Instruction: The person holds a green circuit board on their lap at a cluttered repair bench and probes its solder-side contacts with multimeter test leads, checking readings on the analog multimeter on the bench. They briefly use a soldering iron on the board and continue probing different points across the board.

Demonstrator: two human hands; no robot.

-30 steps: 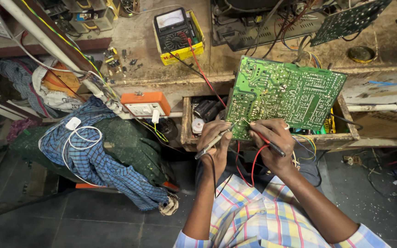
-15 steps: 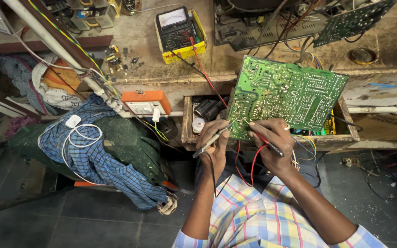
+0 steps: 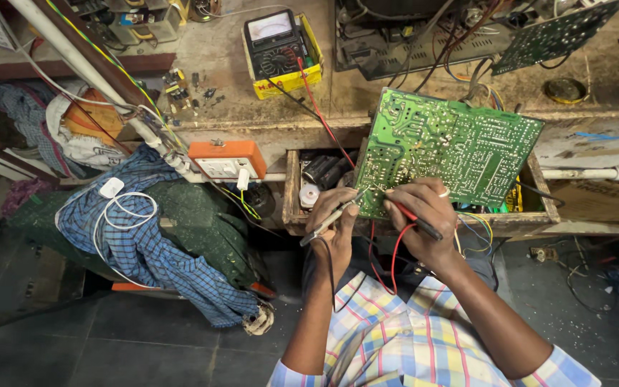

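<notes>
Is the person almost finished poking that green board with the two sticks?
Already set up: the yellow-cased meter sits on the bench, its red and black leads running toward the hands. In hand: the left hand holds the black probe and the right hand the red probe, both tips at the green circuit board's lower edge. Left: most of the board isn't under the probes now.
</notes>
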